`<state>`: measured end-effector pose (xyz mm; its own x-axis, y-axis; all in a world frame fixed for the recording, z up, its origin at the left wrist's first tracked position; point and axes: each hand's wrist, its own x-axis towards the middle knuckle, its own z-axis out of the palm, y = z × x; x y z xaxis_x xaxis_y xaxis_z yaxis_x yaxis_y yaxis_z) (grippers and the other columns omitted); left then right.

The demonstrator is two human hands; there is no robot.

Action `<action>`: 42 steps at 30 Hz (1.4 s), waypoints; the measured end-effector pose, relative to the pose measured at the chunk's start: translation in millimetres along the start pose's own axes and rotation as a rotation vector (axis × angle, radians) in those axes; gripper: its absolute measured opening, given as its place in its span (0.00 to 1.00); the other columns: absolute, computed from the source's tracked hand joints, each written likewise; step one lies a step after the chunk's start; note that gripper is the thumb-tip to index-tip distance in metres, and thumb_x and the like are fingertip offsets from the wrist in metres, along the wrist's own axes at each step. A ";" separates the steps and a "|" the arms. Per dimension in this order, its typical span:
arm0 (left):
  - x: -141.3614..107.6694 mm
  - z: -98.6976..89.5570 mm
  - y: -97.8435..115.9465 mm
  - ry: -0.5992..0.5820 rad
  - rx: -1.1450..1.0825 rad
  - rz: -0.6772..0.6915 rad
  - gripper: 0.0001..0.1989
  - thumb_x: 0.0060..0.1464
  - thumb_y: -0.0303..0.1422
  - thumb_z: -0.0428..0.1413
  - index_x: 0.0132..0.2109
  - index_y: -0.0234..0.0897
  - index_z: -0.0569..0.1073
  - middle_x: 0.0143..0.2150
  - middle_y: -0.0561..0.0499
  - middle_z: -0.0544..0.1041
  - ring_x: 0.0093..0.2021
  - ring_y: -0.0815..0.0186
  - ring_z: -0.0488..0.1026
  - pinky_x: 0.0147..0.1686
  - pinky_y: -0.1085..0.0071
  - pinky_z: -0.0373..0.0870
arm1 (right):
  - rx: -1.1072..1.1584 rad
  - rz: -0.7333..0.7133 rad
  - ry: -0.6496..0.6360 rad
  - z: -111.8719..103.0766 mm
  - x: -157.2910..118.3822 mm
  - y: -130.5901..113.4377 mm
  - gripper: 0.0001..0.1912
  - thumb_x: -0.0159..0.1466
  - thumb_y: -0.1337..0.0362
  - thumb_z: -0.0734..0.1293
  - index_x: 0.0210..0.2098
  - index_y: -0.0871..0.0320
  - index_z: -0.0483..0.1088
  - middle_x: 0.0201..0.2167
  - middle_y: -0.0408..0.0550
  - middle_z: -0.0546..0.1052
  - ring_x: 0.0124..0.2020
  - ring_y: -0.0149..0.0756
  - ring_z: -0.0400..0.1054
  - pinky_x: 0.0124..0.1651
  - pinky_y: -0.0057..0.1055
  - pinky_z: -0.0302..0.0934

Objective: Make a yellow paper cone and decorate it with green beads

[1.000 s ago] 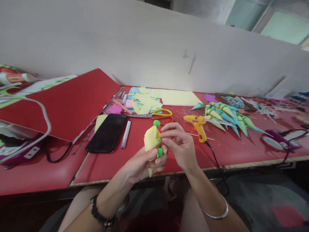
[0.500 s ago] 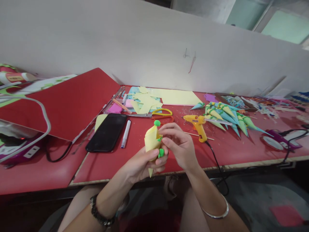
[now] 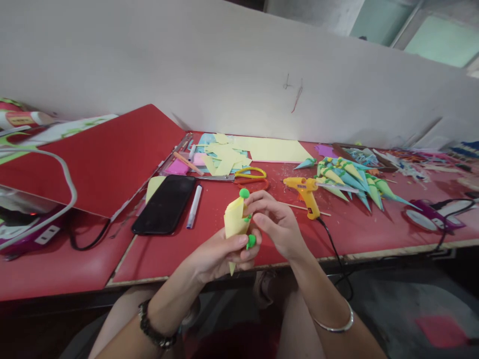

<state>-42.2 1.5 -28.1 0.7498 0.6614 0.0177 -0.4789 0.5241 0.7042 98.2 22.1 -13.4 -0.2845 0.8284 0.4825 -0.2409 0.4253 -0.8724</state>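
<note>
A pale yellow paper cone (image 3: 235, 218) points downward in my left hand (image 3: 220, 255), whose fingers wrap round its lower part. Green fuzzy trim (image 3: 244, 193) rises at the top of the cone, and another green end (image 3: 251, 242) sticks out beside my left fingertips. At the cone's right side, my right hand (image 3: 276, 223) has its fingers bent, with thumb and fingertips close together at a small green piece (image 3: 247, 218) on the cone's opening.
A yellow glue gun (image 3: 307, 194) lies to the right, near a pile of blue and yellow cones (image 3: 346, 177). Yellow-handled scissors (image 3: 250, 173) and paper scraps (image 3: 226, 157) lie behind the hands. A black phone (image 3: 164, 204) and a marker (image 3: 194, 207) are at left.
Both hands stay around the cone. My right hand has shifted very slightly right, and the lower green end sits slightly lower.
</note>
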 end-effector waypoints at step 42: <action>6.2 0.0 13.2 0.522 0.087 0.211 0.14 0.39 0.34 0.65 0.30 0.34 0.69 0.17 0.63 0.56 0.15 0.82 0.46 0.15 0.85 0.53 | -0.474 -0.254 0.067 -0.2 -1.3 -2.1 0.06 0.57 0.65 0.67 0.36 0.54 0.71 0.34 0.45 0.69 0.39 0.34 0.65 0.43 0.32 0.61</action>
<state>-43.9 12.5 -18.7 0.3059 0.9362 -0.1731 -0.5380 0.3200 0.7799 99.3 20.2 -12.3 -0.2083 0.6926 0.6906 0.1545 0.7205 -0.6760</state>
